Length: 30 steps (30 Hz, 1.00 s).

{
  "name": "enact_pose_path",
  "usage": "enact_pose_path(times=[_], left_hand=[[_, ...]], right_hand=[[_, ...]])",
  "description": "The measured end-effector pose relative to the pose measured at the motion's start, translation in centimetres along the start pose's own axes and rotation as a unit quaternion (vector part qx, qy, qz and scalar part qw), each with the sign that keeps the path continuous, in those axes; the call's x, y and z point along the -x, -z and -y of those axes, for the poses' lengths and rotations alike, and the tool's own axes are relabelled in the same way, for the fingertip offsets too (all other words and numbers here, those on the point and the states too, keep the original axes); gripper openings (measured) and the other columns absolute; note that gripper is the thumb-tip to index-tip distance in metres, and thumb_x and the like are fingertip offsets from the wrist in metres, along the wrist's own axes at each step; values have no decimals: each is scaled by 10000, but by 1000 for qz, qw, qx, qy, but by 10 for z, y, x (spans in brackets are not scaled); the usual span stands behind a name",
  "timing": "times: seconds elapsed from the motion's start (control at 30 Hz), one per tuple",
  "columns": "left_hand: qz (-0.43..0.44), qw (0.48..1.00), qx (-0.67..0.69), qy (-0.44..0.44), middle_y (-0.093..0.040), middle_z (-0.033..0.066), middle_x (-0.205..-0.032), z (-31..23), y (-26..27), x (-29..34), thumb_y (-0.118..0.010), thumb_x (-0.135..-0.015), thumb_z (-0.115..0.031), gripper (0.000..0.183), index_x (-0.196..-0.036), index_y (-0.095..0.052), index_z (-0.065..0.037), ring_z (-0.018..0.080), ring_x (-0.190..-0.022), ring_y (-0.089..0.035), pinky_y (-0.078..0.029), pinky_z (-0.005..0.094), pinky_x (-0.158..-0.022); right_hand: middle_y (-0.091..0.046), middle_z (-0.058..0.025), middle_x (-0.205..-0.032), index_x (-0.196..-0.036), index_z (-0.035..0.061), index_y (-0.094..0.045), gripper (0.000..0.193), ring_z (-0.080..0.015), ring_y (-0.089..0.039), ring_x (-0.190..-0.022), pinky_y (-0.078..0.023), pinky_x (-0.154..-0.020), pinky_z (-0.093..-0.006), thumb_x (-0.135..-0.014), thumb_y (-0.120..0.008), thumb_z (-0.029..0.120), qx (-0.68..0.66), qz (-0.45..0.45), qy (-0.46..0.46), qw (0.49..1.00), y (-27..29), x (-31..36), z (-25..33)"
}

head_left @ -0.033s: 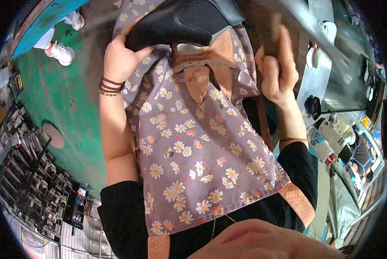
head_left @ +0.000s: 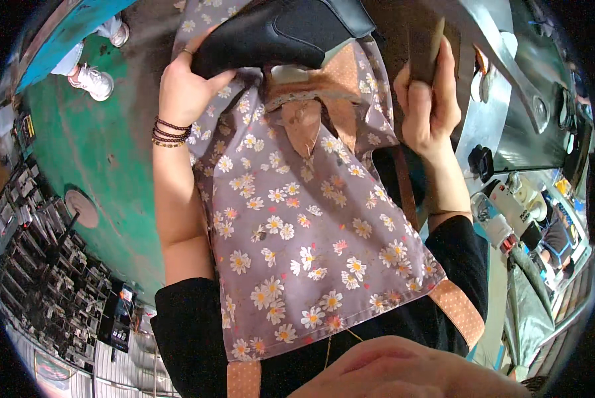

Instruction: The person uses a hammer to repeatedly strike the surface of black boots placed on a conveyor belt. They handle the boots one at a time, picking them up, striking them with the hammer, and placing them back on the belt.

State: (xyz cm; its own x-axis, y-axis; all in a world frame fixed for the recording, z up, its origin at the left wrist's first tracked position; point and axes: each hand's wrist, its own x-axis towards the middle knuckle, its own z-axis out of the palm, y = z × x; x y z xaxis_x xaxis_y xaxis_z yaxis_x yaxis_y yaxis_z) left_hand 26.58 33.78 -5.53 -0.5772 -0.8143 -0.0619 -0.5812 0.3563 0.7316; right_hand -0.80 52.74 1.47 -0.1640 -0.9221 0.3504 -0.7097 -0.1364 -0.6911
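Note:
At the top of the view, my left hand (head_left: 190,83) grips the end of a black leather shoe (head_left: 264,41). Its thumb lies along the lower side, and most fingers are hidden behind the shoe. The shoe lies tilted over my lap, its top cut off by the picture's edge. To its right, my right hand (head_left: 430,109) is closed around a brown, flat-sided wooden handle (head_left: 437,50) that points upward. A curved metal piece with a rounded end (head_left: 533,99) hangs beyond that hand. Whether it joins the handle I cannot tell, as the upper part is out of view.
A grey flowered apron (head_left: 297,219) covers my front and lap. On the right run a metal edge (head_left: 493,132) and a dark work surface (head_left: 529,142). Dense dark racks (head_left: 58,265) stand at lower left on the green floor (head_left: 125,186). Another person's white shoe (head_left: 93,81) shows at upper left.
The wooden handle and the metal piece were smeared by motion and now show sharply. The metal piece's rounded end sits lower right. My right hand has shifted slightly; my left hand and the shoe stay put.

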Motion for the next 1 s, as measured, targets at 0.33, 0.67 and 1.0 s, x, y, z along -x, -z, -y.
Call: enact_pose_path(times=[0.33,0.67,1.0], left_hand=[[45,996,71,34,-699,127,-1066,8,7,-5,-825,-665,-161,667,-1285,-585,-116,217,-980,-673,-505,331,-875],[83,987,125,60,-693,89,-1069,13,14,-11,-826,-681,-98,659,-1285,-568,-47,157,-963,-651,-497,302,-882],[103,977,181,40,-659,87,-1146,20,13,-12,-802,-698,-26,657,-1296,-533,23,147,-1027,-614,-471,299,-932]], right_hand=[[-542,-164,-1362,-1426,15,-407,483,-219,-546,-1214,-421,-993,-305,-946,-452,-20,-93,-38,-231,968,-8,13,-17],[-492,19,-680,-1502,64,-287,521,-49,-425,-585,-360,-545,-180,-1002,-431,57,-132,-64,-151,978,-12,10,-34],[-513,-51,-1363,-1519,19,-189,549,-30,-351,-545,-347,-512,-198,-997,-359,21,-315,-136,-185,921,-5,-10,-9]])
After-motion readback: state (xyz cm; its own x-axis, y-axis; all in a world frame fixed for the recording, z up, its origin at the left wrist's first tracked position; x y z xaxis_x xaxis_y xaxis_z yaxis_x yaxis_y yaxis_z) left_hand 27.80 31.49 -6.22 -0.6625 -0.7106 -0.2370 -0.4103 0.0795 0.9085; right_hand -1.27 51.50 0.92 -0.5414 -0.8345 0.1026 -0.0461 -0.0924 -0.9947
